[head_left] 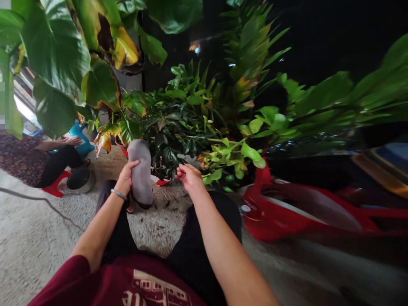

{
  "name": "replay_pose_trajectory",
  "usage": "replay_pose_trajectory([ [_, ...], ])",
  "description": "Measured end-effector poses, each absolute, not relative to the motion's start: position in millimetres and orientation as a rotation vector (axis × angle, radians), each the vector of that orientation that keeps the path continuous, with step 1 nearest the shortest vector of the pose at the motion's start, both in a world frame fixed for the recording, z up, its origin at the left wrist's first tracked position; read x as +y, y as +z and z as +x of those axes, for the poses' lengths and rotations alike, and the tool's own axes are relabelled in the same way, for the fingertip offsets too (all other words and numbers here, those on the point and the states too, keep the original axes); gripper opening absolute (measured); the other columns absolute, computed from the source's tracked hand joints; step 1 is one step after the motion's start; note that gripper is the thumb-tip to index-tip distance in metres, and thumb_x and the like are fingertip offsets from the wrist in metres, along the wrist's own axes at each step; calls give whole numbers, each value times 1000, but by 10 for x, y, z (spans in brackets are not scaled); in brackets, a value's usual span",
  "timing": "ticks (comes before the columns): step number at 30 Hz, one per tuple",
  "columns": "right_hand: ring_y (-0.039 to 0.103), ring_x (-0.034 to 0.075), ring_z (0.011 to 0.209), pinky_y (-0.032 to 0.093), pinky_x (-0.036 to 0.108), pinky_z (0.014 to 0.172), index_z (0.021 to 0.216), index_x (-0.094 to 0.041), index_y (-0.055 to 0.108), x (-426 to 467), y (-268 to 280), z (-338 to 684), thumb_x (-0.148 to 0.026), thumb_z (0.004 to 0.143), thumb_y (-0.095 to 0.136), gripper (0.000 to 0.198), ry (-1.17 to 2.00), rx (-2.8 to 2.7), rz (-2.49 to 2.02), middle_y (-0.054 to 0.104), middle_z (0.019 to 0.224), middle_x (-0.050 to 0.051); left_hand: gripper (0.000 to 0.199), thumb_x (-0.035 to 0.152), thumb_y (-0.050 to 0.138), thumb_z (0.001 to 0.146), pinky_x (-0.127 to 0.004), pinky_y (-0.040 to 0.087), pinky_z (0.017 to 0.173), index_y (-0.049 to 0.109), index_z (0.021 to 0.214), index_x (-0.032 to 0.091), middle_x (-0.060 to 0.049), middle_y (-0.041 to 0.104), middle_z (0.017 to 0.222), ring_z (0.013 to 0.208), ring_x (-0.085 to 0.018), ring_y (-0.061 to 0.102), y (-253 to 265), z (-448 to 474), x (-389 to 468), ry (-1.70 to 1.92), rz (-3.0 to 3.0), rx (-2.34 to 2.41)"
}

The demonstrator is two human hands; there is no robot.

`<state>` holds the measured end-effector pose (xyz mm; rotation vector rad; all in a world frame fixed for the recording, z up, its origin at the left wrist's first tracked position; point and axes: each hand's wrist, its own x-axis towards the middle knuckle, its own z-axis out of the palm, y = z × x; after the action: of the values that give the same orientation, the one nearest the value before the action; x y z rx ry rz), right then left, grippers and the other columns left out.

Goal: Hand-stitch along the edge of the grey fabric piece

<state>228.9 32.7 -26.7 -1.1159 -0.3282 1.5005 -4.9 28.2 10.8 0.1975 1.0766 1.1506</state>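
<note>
My left hand [126, 175] grips the edge of a grey, foot-shaped insole [140, 168], with the thumb lying across its face. The insole is upright, its broad flat side towards me, above my foot. To the right, my right hand [188, 175] is held in the air apart from the insole. Its fingers are curled in and the fingertips are close together; whether anything small is between them I cannot make out.
Leafy plants [178, 123] crowd the space ahead. A red motor scooter [287, 208] stands at the right. On the left another person sits on a red stool [56, 185] beside a dark round pot [81, 180]. A cable [41, 197] crosses the concrete floor [35, 242].
</note>
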Motion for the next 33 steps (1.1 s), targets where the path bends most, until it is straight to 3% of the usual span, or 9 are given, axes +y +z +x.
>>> replay_pose_trajectory([
  [4, 55, 9, 37, 51, 20, 38, 73, -19, 55, 368, -241, 2307, -15, 86, 64, 16, 1486, -309, -1188, 66, 53, -4, 38, 18, 74, 74, -38, 62, 66, 70, 110, 6, -10, 76, 72, 59, -26, 73, -316, 46, -153, 954, 135, 1121],
  [8, 61, 12, 43, 53, 23, 40, 88, -20, 60, 445, -203, 2297, -37, 96, 56, 19, 1479, -371, -1116, 72, 64, 0, 36, 12, 74, 68, -36, 61, 66, 70, 104, 10, -8, 76, 72, 59, -24, 72, -304, 81, -222, 1009, 260, 1180],
  [12, 63, 11, 47, 52, 21, 42, 88, -22, 56, 494, -194, 2252, -51, 85, 70, 32, 1440, -509, -988, 74, 72, 0, 37, 11, 77, 60, -34, 59, 62, 69, 96, 13, -7, 75, 71, 58, -23, 71, -253, 109, -221, 1043, 469, 1175],
  [16, 51, 7, 39, 47, 18, 39, 76, -20, 58, 511, -212, 2199, -41, 71, 83, 33, 1435, -639, -922, 64, 56, -5, 40, 16, 82, 54, -32, 56, 56, 70, 92, 13, -6, 74, 69, 55, -22, 68, -219, 57, -374, 924, 603, 1223],
  [20, 45, 6, 35, 44, 18, 37, 67, -19, 56, 507, -252, 2230, -33, 71, 82, 30, 1431, -613, -1051, 57, 48, -6, 44, 16, 86, 48, -28, 55, 57, 74, 90, 11, -6, 75, 73, 58, -20, 69, 156, -106, -446, 871, 790, 1162],
  [26, 48, 8, 33, 42, 18, 35, 74, -17, 62, 423, -320, 2316, -27, 79, 74, 16, 1488, -637, -1251, 62, 49, -2, 41, 24, 85, 52, -28, 59, 70, 74, 90, 18, -2, 77, 84, 71, -20, 71, 858, -8, 84, 1439, 777, 926],
  [29, 50, 8, 35, 40, 17, 35, 74, -16, 65, 367, -339, 2334, -25, 82, 71, 14, 1484, -706, -1313, 63, 50, -1, 41, 23, 85, 54, -29, 59, 67, 73, 92, 16, -3, 76, 81, 68, -19, 70, 769, 224, 263, 1366, 762, 964],
  [33, 52, 9, 36, 39, 16, 34, 71, -17, 66, 326, -372, 2389, -25, 84, 67, 15, 1422, -780, -1413, 65, 51, -1, 41, 21, 83, 56, -31, 58, 61, 70, 94, 14, -5, 75, 76, 60, -21, 69, 191, 392, -27, 1053, 695, 1106],
])
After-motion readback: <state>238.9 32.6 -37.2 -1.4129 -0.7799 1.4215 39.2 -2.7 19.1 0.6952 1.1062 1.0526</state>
